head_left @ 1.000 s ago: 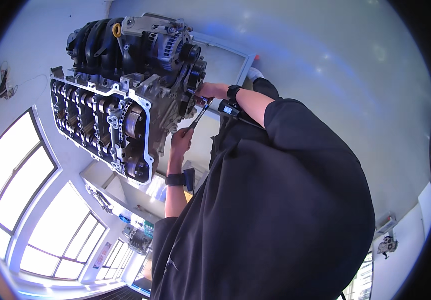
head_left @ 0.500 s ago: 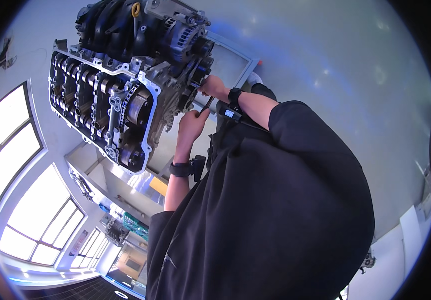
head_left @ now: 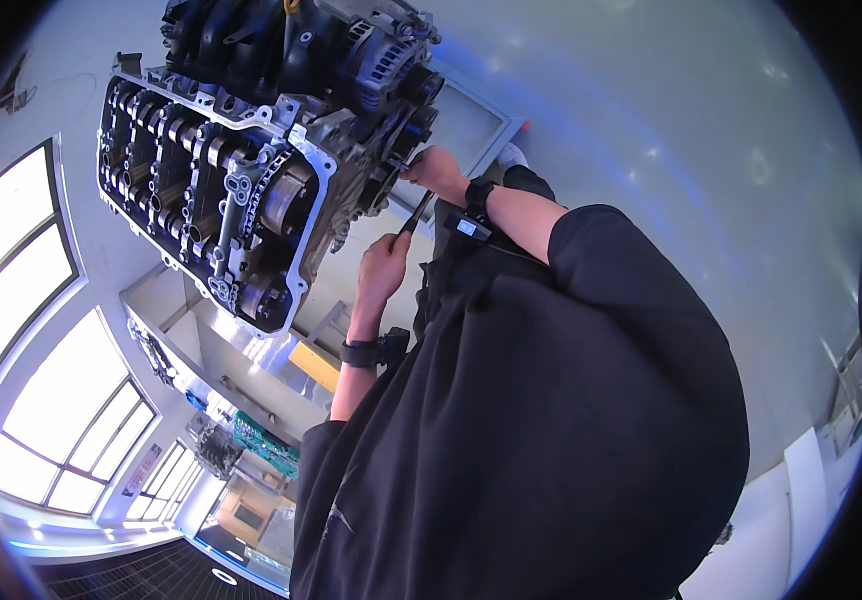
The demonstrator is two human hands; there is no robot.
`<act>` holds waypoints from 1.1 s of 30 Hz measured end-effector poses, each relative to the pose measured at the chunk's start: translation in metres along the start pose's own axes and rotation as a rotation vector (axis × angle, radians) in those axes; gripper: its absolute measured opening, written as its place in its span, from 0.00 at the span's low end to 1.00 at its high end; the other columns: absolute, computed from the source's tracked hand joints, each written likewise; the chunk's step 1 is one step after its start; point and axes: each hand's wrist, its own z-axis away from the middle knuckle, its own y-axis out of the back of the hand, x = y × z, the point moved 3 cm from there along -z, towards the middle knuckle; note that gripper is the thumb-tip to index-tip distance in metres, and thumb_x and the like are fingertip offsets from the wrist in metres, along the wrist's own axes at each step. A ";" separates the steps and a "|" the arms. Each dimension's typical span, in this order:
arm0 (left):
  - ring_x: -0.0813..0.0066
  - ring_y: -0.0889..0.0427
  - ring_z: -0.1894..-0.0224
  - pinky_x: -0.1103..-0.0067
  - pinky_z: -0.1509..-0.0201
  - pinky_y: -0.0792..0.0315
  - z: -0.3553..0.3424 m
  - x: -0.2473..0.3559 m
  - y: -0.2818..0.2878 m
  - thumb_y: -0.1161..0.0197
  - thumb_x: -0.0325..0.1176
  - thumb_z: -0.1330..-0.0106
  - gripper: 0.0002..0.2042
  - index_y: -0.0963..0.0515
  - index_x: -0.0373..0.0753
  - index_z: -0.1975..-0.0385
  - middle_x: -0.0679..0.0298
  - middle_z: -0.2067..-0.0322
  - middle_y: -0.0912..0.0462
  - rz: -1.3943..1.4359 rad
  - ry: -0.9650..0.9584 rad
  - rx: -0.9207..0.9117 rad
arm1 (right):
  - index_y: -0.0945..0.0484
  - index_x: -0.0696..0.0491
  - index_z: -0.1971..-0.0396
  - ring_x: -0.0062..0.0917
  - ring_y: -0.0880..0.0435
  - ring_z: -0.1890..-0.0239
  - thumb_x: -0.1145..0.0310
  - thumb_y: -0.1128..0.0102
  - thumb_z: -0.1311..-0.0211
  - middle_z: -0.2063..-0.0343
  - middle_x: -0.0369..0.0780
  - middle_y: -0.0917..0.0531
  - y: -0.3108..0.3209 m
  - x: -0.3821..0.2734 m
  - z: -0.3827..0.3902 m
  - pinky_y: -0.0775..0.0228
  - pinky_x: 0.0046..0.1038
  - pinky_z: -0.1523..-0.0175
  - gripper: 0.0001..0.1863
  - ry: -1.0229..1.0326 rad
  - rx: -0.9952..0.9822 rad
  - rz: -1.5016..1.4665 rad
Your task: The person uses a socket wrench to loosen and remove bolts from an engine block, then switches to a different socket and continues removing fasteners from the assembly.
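My left hand [head_left: 384, 262] is closed round the lower end of a long dark tool [head_left: 415, 216], probably a wrench handle, which slants up toward my right hand [head_left: 436, 168]. That hand is at the engine's side, beside the black pulleys [head_left: 411, 130], its fingers curled; what they grip is hidden. The engine [head_left: 336, 160] is large, with a black intake manifold [head_left: 226, 45], an alternator [head_left: 386, 70] and an uncovered cylinder head [head_left: 181, 180] showing camshafts and a timing chain.
A pale metal frame [head_left: 501, 130] lies behind the engine near my shoe [head_left: 511, 155]. Below the engine are a bench with a yellow panel [head_left: 313, 365] and a green tray of parts [head_left: 261, 440]. Windows [head_left: 61, 420] line the left; the grey floor [head_left: 701, 200] spans the right.
My left hand with the tool has shifted slightly rightward relative to the engine, while my right hand stays by the pulleys. The view has moved, raising the engine in the picture.
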 end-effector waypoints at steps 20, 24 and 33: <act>0.51 0.21 0.70 0.68 0.66 0.31 0.043 -0.017 0.006 0.49 0.46 0.35 0.20 0.24 0.31 0.62 0.46 0.76 0.22 0.055 0.001 0.073 | 0.23 0.56 0.64 0.21 0.22 0.68 0.60 0.47 0.38 0.67 0.35 0.20 -0.021 0.010 0.004 0.31 0.25 0.68 0.14 -0.373 -0.545 -0.782; 0.58 0.22 0.73 0.70 0.67 0.31 0.057 -0.046 0.001 0.49 0.46 0.35 0.20 0.23 0.31 0.63 0.49 0.79 0.23 0.108 0.106 0.038 | 0.24 0.52 0.61 0.20 0.24 0.62 0.60 0.50 0.36 0.66 0.33 0.21 -0.036 0.022 -0.008 0.32 0.25 0.57 0.13 -0.270 -0.438 -1.067; 0.81 0.31 0.83 0.81 0.79 0.37 0.076 -0.086 -0.022 0.50 0.47 0.34 0.21 0.23 0.31 0.68 0.68 0.83 0.29 0.509 0.389 -0.050 | 0.28 0.53 0.63 0.23 0.26 0.64 0.61 0.57 0.32 0.69 0.35 0.25 -0.055 0.019 -0.028 0.34 0.27 0.57 0.11 -0.362 -0.544 -1.238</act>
